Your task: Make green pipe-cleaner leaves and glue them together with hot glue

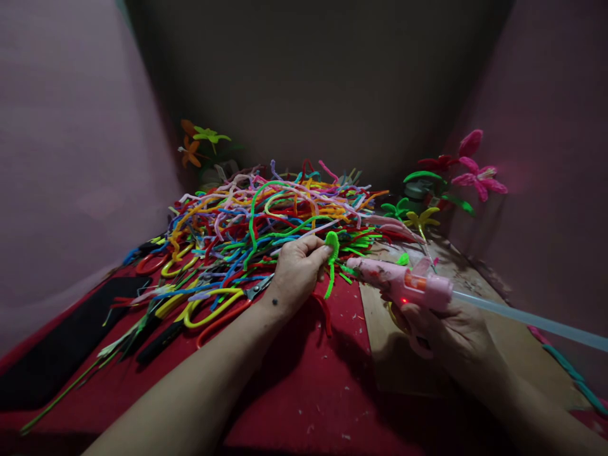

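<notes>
Between its thumb and fingers, my left hand (301,269) pinches a bright green fuzzy stem piece (332,247), curled at the top with a tail hanging down. My right hand (444,332) is wrapped round the handle of a pink glue gun (403,278). A small red light glows on the gun, and a long translucent glue stick (527,316) sticks out of its back. The nozzle points left, close to the green piece; whether they touch, I cannot tell.
A big heap of coloured fuzzy stems (285,209) lies behind my hands. Yellow-handled scissors (213,307) rest left of my left wrist. Pink flowers (477,177) stand back right, orange ones (190,152) back left. A wooden board (394,348) lies under my right hand.
</notes>
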`<state>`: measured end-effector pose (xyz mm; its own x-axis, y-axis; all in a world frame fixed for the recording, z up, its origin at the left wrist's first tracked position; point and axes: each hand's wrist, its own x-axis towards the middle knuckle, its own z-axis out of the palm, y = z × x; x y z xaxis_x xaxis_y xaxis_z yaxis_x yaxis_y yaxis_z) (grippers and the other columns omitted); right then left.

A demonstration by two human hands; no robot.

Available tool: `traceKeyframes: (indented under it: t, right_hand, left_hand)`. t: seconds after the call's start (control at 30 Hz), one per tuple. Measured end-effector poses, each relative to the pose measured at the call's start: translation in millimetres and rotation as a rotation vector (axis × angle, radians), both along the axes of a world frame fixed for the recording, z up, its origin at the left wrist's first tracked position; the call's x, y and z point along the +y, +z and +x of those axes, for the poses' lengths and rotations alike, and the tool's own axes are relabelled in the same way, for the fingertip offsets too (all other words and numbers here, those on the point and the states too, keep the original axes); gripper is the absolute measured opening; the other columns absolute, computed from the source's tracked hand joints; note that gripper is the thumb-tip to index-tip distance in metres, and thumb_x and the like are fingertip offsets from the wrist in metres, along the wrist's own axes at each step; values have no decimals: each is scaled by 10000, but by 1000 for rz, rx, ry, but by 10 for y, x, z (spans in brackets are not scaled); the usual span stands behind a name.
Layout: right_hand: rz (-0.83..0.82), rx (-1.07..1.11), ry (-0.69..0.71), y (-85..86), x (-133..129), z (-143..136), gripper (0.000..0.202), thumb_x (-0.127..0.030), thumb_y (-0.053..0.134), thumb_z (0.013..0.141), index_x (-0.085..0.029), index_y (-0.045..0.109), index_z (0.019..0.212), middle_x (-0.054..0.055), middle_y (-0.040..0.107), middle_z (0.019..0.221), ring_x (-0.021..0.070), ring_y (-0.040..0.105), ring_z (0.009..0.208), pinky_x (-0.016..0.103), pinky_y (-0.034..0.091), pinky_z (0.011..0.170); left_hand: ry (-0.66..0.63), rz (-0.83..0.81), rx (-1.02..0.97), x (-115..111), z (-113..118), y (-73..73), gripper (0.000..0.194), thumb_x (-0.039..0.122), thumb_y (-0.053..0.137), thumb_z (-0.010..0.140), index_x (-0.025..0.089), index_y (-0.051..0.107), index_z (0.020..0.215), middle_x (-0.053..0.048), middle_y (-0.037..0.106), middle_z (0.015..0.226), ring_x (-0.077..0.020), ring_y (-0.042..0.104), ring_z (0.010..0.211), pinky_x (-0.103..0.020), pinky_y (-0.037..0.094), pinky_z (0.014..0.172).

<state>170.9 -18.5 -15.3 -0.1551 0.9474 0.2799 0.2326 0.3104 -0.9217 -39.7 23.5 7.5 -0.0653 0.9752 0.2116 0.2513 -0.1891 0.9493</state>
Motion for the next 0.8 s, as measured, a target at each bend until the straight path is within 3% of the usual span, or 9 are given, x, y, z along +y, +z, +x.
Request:
traceKeyframes:
  t: [0.13, 0.4, 0.8]
  right_hand:
    - [-74, -6, 42, 40, -11, -14, 233, -401, 601, 728, -212, 687, 832, 14, 584, 520, 156, 542, 467, 232, 384, 337]
    - [-30, 22, -92, 69, 6, -52, 316, -483, 589, 701, -201, 609, 560, 15, 510, 446, 128, 448, 357, 245, 346, 282]
    - [-14, 97, -129, 51, 65, 41, 268, -438, 572, 744, -179, 637, 728, 12, 535, 541, 102, 449, 432, 216, 353, 357]
  left_hand:
    - [-15, -4, 8, -2, -6, -4, 241, 293, 491, 753, 164, 479, 550, 52, 455, 370, -59, 381, 334, -191, 281, 385]
    - [-54, -35, 18, -23, 20, -13, 220, 281, 506, 744, 166, 486, 558, 65, 421, 354, -54, 364, 317, -184, 277, 376]
    - [-94, -51, -4, -21, 15, -17, 235, 272, 499, 753, 168, 456, 547, 65, 427, 355, -50, 365, 312, -180, 275, 369]
